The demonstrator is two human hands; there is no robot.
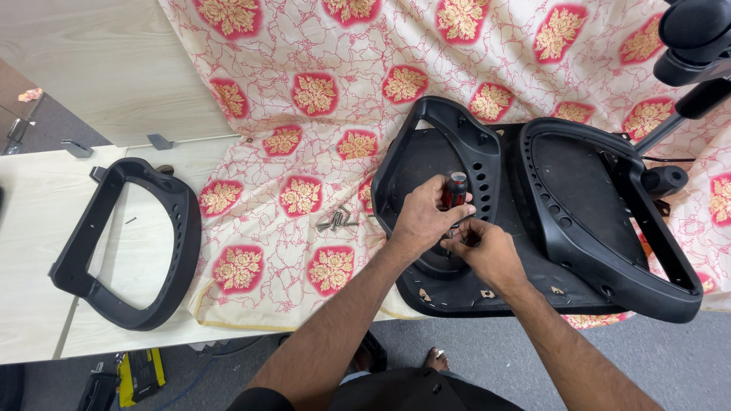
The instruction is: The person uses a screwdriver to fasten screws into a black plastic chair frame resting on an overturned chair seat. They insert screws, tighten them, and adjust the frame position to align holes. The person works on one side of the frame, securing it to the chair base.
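Screwdriver (456,190): red-and-black handle, upright over the chair seat (457,293), at the inner edge of an armrest (442,122).
Left hand (421,221): closed around the screwdriver handle.
Right hand (481,247): fingers pinched at the screwdriver's lower end; what they pinch cannot be made out.
Seat: upside down on a floral cloth (304,91) over the counter (30,228).
Second armrest (609,221): on the seat, right.
Screws (337,220): loose on the cloth, left of the seat.
Third armrest (129,243): apart, on bare counter.

A flat yellow-and-black package (141,373) lies on the floor, well below and left of the left hand (421,221), partly under the worktop's (38,228) edge.
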